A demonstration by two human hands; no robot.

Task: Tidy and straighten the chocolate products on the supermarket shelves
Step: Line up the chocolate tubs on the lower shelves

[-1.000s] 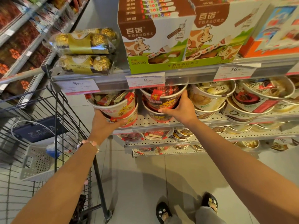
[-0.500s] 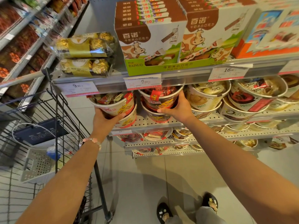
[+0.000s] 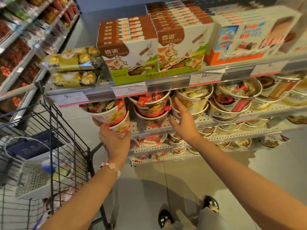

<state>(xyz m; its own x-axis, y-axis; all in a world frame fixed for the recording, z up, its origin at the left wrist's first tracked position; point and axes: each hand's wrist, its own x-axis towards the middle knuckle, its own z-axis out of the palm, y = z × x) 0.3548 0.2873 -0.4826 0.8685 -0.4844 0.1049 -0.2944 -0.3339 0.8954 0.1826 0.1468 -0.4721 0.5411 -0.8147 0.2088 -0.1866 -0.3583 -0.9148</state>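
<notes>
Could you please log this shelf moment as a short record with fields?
left hand: grips the lower tub of the white-and-red tub stack
right hand: fingers straight, between the red tub stack and cream Dove tubs
shelf above: cow-print chocolate boxes, gold-foil packs
left of shelf: wire trolley

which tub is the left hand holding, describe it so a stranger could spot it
Find the shelf of tubs under the cow-print boxes. At its far left end two tubs are stacked; the left hand holds the lower tub, white with yellow and red print, unlike the darker red tubs beside it.
</notes>
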